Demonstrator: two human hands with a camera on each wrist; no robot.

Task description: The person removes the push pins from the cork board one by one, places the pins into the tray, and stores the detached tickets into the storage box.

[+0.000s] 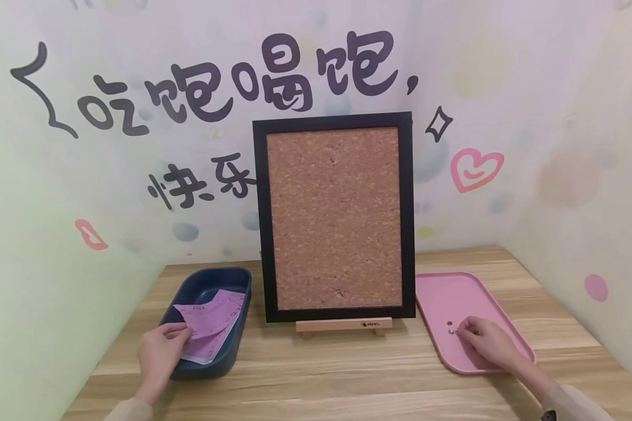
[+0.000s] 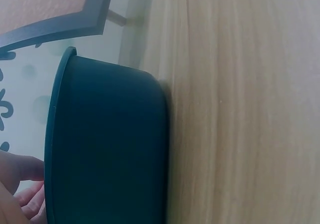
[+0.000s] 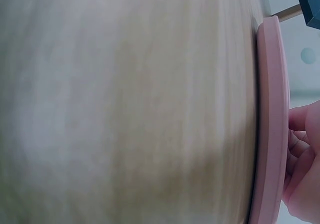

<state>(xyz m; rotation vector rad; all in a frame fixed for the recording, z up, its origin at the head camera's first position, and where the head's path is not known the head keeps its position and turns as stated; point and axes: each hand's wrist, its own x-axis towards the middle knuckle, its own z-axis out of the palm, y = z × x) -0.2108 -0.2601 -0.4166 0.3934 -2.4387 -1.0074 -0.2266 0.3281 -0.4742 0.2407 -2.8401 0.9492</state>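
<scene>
At the left, the left hand (image 1: pixel 160 354) pinches the edge of a purple paper sheet (image 1: pixel 210 316) between thumb and fingers. The sheet is partly lifted and bent over more paper (image 1: pixel 205 349) in a dark blue bin (image 1: pixel 226 362). At the right, the right hand (image 1: pixel 487 339) reaches over a pink tray (image 1: pixel 453 292), its thumb and index finger pinching at a small shiny tack-like piece (image 1: pixel 452 331). Another small dark piece (image 1: pixel 450 323) lies just beyond it. In the wrist views, the bin's wall and the tray's rim hide both hands' fingertips.
A black-framed cork board (image 1: pixel 337 216) stands on a small wooden easel (image 1: pixel 342 325) between the bin and the tray. Both containers rest on the wood-grain table (image 1: pixel 316 374). Behind them is a wall (image 1: pixel 200 35) with dark lettering.
</scene>
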